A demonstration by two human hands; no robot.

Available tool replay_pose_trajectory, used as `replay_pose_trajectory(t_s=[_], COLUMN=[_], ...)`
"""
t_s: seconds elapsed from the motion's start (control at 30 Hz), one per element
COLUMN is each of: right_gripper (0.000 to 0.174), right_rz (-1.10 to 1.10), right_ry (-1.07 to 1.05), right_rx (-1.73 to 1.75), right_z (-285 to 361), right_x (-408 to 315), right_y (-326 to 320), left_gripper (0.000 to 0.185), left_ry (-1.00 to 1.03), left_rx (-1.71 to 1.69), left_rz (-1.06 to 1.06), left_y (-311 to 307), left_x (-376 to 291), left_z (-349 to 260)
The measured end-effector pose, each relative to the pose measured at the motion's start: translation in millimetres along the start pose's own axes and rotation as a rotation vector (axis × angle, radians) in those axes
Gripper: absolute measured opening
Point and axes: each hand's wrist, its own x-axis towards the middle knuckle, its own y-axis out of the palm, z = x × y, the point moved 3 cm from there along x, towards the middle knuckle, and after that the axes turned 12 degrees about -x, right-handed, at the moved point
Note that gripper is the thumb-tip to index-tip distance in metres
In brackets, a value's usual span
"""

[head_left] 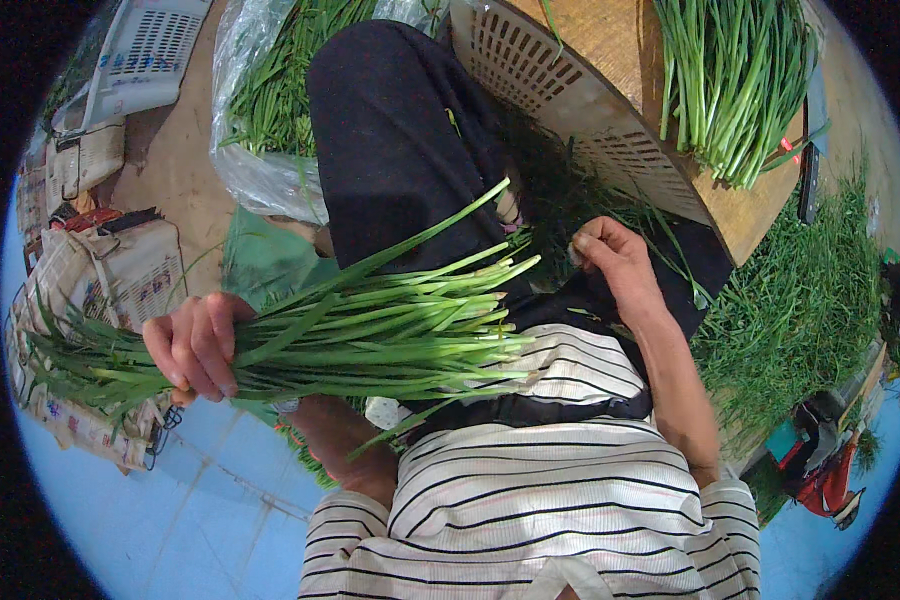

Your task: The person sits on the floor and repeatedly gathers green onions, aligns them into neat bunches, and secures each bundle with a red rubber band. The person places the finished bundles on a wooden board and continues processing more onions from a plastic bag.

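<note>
My left hand [199, 345] is closed around the leafy middle of a bundle of garlic chives [390, 322]. The bundle lies level across my lap, its pale cut ends to the right and its dark leaf tips trailing left. To the right of those ends, my right hand [619, 262] has its fingers curled and the thumb against the index finger. A small pale patch shows at its fingertips; I cannot tell what it is. A second bundle of garlic chives [727, 97] rests on a wooden board [750, 214] beyond my right hand.
A plastic crate [592, 124] stands under the board. A knife [809, 184] lies by the board's right edge. Loose green trimmings [795, 322] are heaped at right. A clear plastic bag [247, 169] holds more greens ahead. Plastic baskets [146, 56] stand at left.
</note>
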Motion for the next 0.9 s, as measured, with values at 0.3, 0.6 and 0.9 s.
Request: replay_pose_trajectory(t_s=[0.3, 0.6, 0.9], right_gripper=[0.022, 0.024, 0.051], right_rz=[0.337, -0.352, -0.280], right_ry=[-0.187, 0.019, -0.631], right_rx=[-0.127, -0.331, -0.582], right_z=[42.6, -6.2, 131.5], right_x=[12.2, -44.5, -73.3], right_y=[46.4, -69.0, -5.6], left_gripper=[0.021, 0.020, 0.014], left_ry=[-0.025, 0.034, 0.186], left_rx=[-0.025, 0.019, 0.066], left_rz=[0.011, -0.113, -0.603], left_y=[-0.4, -10.2, -3.3], left_x=[7.8, -0.8, 10.1], left_z=[4.7, 7.4, 24.5])
